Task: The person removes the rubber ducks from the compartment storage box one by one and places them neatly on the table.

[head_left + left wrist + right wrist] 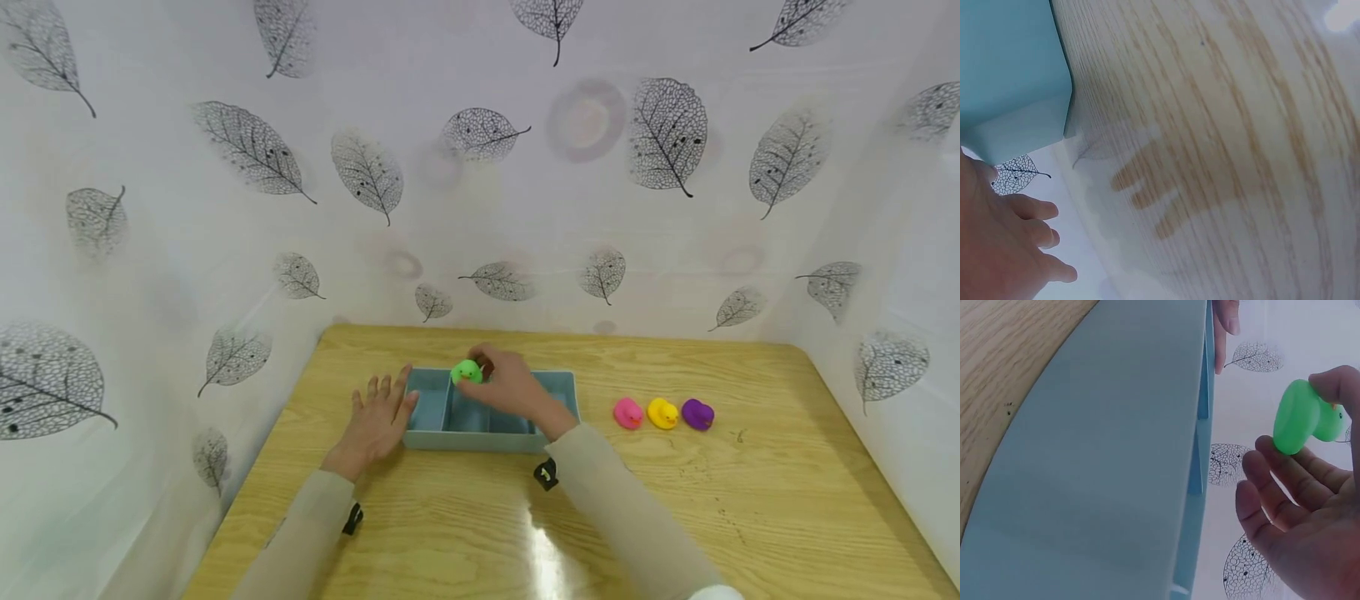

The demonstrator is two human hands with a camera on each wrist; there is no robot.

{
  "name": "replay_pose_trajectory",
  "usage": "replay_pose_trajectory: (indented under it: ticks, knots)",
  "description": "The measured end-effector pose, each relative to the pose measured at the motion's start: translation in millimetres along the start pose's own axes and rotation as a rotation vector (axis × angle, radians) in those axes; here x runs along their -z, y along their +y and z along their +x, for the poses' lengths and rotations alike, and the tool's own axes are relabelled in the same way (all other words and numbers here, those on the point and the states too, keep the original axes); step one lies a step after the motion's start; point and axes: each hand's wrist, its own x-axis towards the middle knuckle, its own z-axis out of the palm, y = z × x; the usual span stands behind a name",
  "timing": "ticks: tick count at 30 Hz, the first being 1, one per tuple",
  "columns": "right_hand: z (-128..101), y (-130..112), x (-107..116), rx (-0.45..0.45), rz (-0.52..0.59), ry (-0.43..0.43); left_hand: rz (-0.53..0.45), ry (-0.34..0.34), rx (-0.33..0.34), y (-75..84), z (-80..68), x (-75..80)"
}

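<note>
A green rubber duck (466,372) is pinched between the thumb and fingers of my right hand (508,385), above the divided blue-grey box (480,441). In the right wrist view the green duck (1298,419) hangs beyond the box rim, apart from the box wall (1104,437). My left hand (378,418) lies at the box's left end with its fingers spread and nothing held. Its fingertips and the box corner (1019,125) show in the left wrist view, close together. The right hand and forearm hide part of the box's right side.
To the right of the box, a pink duck (627,413), a yellow duck (663,413) and a purple duck (697,414) stand in a row on the wooden table (480,517). A leaf-patterned curtain (420,75) encloses the table's back and sides.
</note>
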Motion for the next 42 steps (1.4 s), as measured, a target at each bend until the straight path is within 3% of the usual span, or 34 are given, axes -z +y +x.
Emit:
replay_pose_trajectory:
  ticks: [8, 21, 30, 42]
  knots:
    - [-11.4, 14.3, 15.7, 0.038, -0.003, 0.006, -0.012, -0.005, -0.004, -0.7, -0.1, -0.5]
    - [-42.8, 39.0, 44.9, 0.088, -0.035, 0.091, 0.002, 0.002, -0.017, 1.6, -1.2, 2.0]
    - [-66.0, 57.3, 68.9, 0.048, -0.088, 0.154, 0.050, -0.010, -0.004, 3.5, -2.5, 5.1]
    - [-100.9, 86.1, 104.0, -0.046, -0.128, 0.230, 0.090, 0.033, -0.040, 3.7, -1.5, 4.8]
